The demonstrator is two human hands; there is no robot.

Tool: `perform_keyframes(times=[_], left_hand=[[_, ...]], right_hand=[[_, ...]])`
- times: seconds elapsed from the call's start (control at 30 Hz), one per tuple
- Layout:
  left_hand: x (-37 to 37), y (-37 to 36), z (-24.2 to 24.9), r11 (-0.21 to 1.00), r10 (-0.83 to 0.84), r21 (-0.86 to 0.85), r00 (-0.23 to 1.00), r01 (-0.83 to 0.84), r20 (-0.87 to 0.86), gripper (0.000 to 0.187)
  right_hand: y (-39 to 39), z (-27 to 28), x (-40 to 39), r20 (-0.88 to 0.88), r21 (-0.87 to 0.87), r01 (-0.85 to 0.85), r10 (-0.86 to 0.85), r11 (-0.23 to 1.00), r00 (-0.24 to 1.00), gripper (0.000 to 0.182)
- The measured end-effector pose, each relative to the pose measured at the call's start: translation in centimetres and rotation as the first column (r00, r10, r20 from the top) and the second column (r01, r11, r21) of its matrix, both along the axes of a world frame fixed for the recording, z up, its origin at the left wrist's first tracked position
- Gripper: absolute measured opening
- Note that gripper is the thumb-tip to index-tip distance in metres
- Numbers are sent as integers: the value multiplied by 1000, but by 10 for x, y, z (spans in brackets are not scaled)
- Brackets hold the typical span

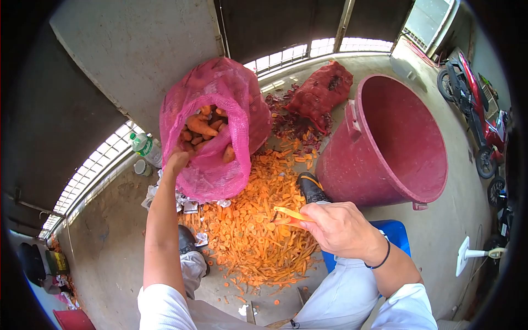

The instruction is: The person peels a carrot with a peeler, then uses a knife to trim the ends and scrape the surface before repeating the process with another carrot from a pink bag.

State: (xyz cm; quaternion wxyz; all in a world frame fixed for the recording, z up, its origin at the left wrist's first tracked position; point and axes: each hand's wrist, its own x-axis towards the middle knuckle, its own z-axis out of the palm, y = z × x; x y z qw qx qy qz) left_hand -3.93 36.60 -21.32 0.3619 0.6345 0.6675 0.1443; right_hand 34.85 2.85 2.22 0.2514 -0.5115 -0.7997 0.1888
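My left hand [178, 160] is stretched out to the left rim of a pink mesh bag [214, 179], its fingers closed at the edge and partly hidden by the mesh. Inside the bag's mouth lie unpeeled carrots [202, 127]. In my right hand [341, 228] is an orange vegetable peeler [291, 213], its looped head pointing left. Below the peeler, a wide heap of carrot peelings and cut ends [247, 242] covers the floor between my shoes.
A large maroon tub [379, 148] stands tilted-looking at the right, near my right shoe [312, 187]. Behind are a red mesh sack [322, 93] and dark red scraps. A green-capped bottle [146, 147] stands left of the bag. Something blue [393, 236] shows under my right arm; motorcycles [476, 104] stand far right.
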Motion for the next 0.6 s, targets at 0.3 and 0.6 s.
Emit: perform_keyframes(times=[0.3, 0.6], left_hand=[[0, 8, 11, 999, 44, -24, 998, -43, 33, 49], [7, 7, -3, 970, -16, 226, 957, 84, -289, 49]], right_hand=[[0, 2, 0, 15, -12, 7, -7, 1000, 1000, 16], [2, -6, 5, 75, -31, -2, 4, 1000, 997, 16]])
